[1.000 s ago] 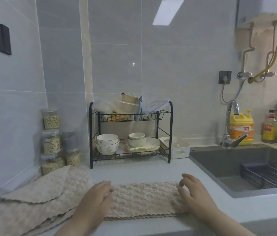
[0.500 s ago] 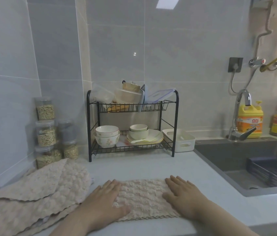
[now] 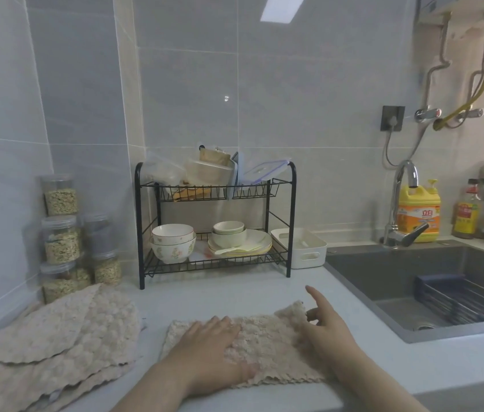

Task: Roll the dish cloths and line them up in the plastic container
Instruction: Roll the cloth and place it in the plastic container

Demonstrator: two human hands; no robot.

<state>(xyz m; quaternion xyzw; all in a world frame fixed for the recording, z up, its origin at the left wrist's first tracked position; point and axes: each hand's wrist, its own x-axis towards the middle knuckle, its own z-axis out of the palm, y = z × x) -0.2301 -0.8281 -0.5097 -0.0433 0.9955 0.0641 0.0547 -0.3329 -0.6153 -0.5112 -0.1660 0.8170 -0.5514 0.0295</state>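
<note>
Pale kitchen counter carries the folded beige textured dish cloth, long axis 9 to 3 o'clock. Left hand presses it flat, fingers straight; right hand pinches its lifted 3 o'clock end. White plastic container sits at 1 o'clock.

Beige nubbly dish cloth; white plastic container.

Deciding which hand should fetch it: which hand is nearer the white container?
Right. The right hand is in front of the container, at the right end of the cloth; the left hand lies further left, flat on it.
</note>
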